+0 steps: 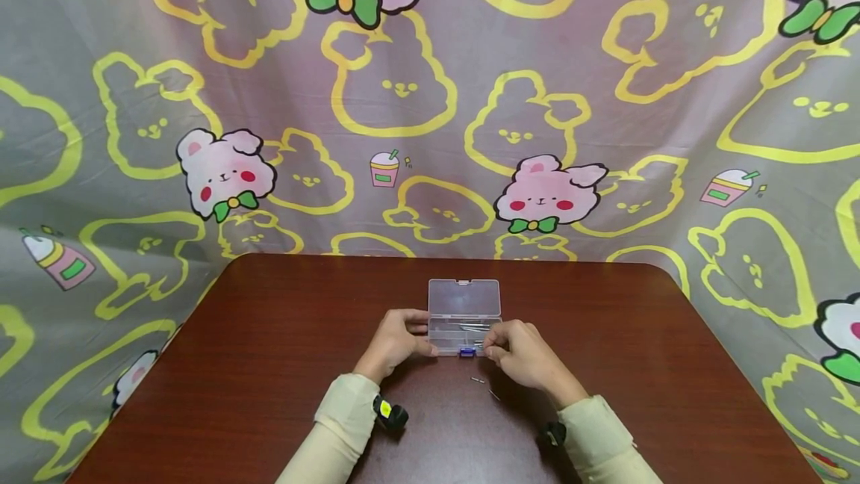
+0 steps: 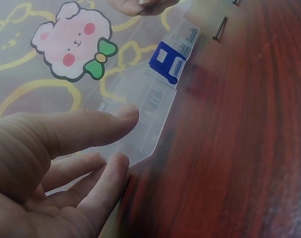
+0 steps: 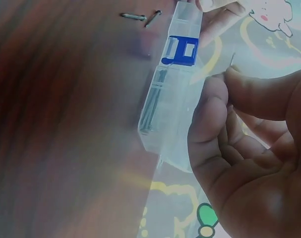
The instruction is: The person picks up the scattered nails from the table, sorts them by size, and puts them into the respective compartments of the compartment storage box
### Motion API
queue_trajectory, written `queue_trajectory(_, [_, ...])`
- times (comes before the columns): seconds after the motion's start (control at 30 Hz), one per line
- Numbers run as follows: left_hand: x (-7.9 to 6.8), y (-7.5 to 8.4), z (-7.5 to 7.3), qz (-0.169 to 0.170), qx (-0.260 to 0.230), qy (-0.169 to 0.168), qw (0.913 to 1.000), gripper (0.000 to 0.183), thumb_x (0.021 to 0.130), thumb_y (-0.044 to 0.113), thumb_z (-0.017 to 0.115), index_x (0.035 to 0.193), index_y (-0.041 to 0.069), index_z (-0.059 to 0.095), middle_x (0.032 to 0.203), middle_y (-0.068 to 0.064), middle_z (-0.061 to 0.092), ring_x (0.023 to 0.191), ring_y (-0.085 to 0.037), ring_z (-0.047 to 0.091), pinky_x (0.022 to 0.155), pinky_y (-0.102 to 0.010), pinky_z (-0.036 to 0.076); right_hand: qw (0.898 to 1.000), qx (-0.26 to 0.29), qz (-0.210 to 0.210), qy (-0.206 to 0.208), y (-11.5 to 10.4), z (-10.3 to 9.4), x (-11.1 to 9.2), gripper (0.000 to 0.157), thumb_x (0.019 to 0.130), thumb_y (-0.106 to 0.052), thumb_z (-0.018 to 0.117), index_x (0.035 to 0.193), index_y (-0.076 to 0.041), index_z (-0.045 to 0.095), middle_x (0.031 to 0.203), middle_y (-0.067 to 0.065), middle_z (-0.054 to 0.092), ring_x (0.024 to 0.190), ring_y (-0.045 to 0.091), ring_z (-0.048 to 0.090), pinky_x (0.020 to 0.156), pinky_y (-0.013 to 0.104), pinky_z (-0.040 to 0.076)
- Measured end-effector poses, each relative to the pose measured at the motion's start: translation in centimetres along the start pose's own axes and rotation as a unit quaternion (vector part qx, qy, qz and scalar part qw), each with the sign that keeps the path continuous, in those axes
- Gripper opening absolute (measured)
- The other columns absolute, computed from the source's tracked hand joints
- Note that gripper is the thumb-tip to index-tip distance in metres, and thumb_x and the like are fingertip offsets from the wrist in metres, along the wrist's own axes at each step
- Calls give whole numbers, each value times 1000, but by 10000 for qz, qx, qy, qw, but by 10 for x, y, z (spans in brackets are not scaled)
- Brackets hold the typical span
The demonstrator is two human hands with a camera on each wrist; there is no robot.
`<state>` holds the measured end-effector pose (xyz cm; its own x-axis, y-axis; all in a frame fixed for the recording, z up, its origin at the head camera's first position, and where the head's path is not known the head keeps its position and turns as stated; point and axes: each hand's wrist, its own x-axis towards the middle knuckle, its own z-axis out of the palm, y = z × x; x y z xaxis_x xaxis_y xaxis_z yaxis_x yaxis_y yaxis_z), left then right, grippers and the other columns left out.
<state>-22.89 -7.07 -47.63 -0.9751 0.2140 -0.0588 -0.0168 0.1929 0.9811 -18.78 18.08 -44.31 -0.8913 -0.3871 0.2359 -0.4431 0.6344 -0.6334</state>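
A clear plastic compartment box [image 1: 443, 326] with a blue latch [image 1: 466, 352] lies on the table, its lid [image 1: 463, 297] raised at the back. My left hand [image 1: 398, 340] holds the box's left end, thumb at the front corner and fingers along the side. Over the right end, my right hand [image 1: 520, 349] pinches a thin nail [image 3: 233, 59] between thumb and forefinger; only its tip shows. Long nails [image 3: 151, 104] lie inside the box. In front of it, two loose nails [image 1: 478, 379] [image 2: 219, 28] rest on the tabletop.
The dark red-brown wooden table [image 1: 269, 364] runs back to a grey cloth [image 1: 416, 155] printed with cartoon bunnies, which hangs behind and at both sides. A black wrist camera [image 1: 391, 413] sits on the left sleeve, another black device [image 1: 555, 433] on the right.
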Motion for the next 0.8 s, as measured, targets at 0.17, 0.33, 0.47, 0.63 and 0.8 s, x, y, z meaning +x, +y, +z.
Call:
queue_trajectory(0.17, [-1, -2, -1, 12, -59, -34, 10000, 69, 62, -14, 88, 126, -9, 63, 113, -22, 67, 103, -31, 65, 74, -34, 58, 9999, -107, -82, 49, -4, 3, 3, 23, 83, 7, 69, 73, -14, 68, 64, -13, 58, 60, 3, 51, 59, 25, 46])
queue_trajectory(0.33, [-1, -4, -2, 65, -58, -39, 10000, 70, 61, -14, 88, 126, -9, 63, 112, -22, 67, 103, -31, 65, 75, -34, 58, 9998, -91, -131, 118, -4, 8, 7, 24, 81, 10, 65, 72, -12, 67, 62, -12, 56, 59, 4, 50, 56, 25, 44])
queue_trajectory(0.47, [-1, -5, -2, 63, -39, -20, 10000, 70, 60, -15, 89, 126, -9, 64, 112, -22, 68, 102, -31, 66, 76, -34, 58, 9998, -89, -100, 123, -2, 10, 11, 23, 81, 10, 64, 73, -11, 67, 61, -12, 55, 57, 4, 50, 55, 25, 44])
queue_trajectory(0.63, [-2, -5, -2, 48, -19, 10, 10000, 70, 60, -14, 89, 125, -8, 65, 111, -21, 68, 102, -30, 66, 75, -34, 58, 9999, -119, -19, 38, -3, 11, 15, 23, 82, 10, 63, 72, -10, 67, 60, -9, 57, 56, 4, 49, 56, 24, 43])
queue_trajectory(0.8, [-2, -5, -2, 74, -26, 17, 10000, 69, 60, -15, 88, 125, -8, 65, 111, -21, 68, 101, -30, 66, 75, -34, 58, 9999, -144, 35, -45, -6, 12, 19, 23, 83, 10, 61, 72, -8, 67, 60, -10, 54, 55, 4, 47, 55, 24, 42])
